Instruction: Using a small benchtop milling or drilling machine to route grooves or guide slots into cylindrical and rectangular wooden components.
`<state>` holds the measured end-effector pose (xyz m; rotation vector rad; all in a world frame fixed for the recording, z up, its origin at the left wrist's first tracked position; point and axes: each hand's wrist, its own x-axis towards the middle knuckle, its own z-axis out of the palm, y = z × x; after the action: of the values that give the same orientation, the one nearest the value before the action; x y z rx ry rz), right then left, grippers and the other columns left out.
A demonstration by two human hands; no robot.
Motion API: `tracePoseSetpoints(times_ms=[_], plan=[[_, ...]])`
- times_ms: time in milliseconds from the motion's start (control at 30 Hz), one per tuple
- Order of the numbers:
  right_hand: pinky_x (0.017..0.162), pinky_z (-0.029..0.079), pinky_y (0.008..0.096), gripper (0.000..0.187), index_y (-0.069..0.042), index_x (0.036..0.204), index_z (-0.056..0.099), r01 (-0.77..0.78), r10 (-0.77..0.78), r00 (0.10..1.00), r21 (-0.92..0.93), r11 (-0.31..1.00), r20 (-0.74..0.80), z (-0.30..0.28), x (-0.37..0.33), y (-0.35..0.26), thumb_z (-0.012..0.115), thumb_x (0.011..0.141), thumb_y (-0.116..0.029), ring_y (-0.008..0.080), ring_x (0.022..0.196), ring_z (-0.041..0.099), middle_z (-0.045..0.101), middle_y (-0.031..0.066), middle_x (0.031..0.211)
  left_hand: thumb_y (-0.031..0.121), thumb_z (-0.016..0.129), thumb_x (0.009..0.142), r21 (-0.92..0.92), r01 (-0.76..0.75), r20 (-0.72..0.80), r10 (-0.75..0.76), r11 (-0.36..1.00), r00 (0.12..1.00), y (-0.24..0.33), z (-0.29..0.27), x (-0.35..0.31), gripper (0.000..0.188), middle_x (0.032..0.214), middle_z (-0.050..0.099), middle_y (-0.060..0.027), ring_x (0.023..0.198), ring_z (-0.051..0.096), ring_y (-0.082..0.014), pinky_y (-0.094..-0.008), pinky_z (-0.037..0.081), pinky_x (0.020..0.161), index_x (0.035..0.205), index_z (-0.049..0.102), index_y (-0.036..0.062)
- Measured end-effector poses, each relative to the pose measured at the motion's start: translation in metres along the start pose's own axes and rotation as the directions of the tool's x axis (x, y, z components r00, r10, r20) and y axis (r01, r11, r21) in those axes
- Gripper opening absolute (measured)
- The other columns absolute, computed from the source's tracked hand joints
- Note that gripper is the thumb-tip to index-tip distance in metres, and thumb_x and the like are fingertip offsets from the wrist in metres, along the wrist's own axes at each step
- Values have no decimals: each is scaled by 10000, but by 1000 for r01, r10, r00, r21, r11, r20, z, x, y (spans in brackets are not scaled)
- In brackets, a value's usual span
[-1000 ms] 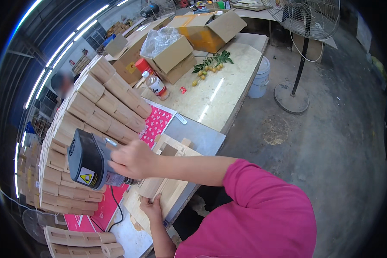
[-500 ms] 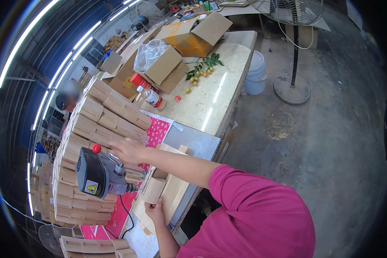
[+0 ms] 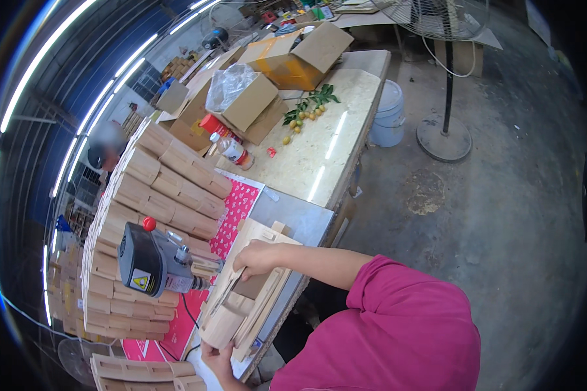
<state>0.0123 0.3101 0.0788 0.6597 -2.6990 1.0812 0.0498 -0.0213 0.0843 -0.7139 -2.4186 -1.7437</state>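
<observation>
A pale, curved wooden piece (image 3: 220,324) with a recess along its middle lies on wooden strips (image 3: 266,317) at the bench edge. My left hand (image 3: 217,358) grips its near end, thumb and fingers closed on the rim. Farther up, my right hand (image 3: 257,258) is closed with its fingertips at the recess, pressing on the same piece. Just left of the wood stands a grey and black bench drill (image 3: 151,262) with a red-knobbed lever (image 3: 149,224). Its chuck (image 3: 199,283) points toward the piece; the drill tip cannot be made out clearly.
Stacked curved wooden pieces (image 3: 169,182) rise behind the drill, with more (image 3: 140,370) at lower left. A bottle (image 3: 233,152), cardboard boxes (image 3: 251,104) and a fruit sprig (image 3: 304,116) occupy the far bench. A black cable (image 3: 190,313) hangs beside the drill. Another person (image 3: 106,150) is beyond.
My right hand has come from beside the drill lever onto the wooden piece. My left hand has moved nearer the lower edge, and the recessed piece has shifted that way along the strips.
</observation>
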Motion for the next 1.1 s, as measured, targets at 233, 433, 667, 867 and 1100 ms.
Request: tracePoseSetpoints(times_ms=[233,433,667,867,1100], plan=[[813,436,387,323,-73,979,637,64,-66,996,26,998,55,19,-12,0,700,700,-223,315,932,566,621,114,949,85,647,725,-110,295,-306,-315,949,899,8,-75,-68,351,979,612,-116,935,590,-199,-324,479,808,1041,566,-43],[794,445,386,318,-8,965,623,132,-121,986,102,986,-113,24,-19,4,706,674,-105,318,879,565,607,143,898,212,655,763,-431,432,-357,-589,792,724,8,-28,-44,371,811,612,-120,672,583,-159,-281,447,556,904,587,-124],[722,448,306,307,7,992,616,-40,52,998,316,948,-29,16,-18,2,697,696,-19,225,817,565,591,105,867,326,692,747,-441,558,-274,-698,703,662,-6,-2,-24,359,537,507,-14,395,403,-72,-229,257,359,693,590,-14],[721,445,280,304,7,1017,609,-73,76,997,275,959,2,16,-17,-6,694,727,-31,188,808,560,589,86,877,323,666,796,-529,570,-46,-692,629,720,-15,1,-16,342,561,532,-6,395,404,-55,-206,270,371,809,606,-13],[748,446,287,300,11,1013,599,-24,33,998,200,980,-46,16,-21,-9,680,725,-5,205,849,568,590,101,903,256,720,773,-568,478,84,-530,670,844,-32,36,-11,333,787,613,-37,656,533,-61,-192,431,596,951,617,-5]])
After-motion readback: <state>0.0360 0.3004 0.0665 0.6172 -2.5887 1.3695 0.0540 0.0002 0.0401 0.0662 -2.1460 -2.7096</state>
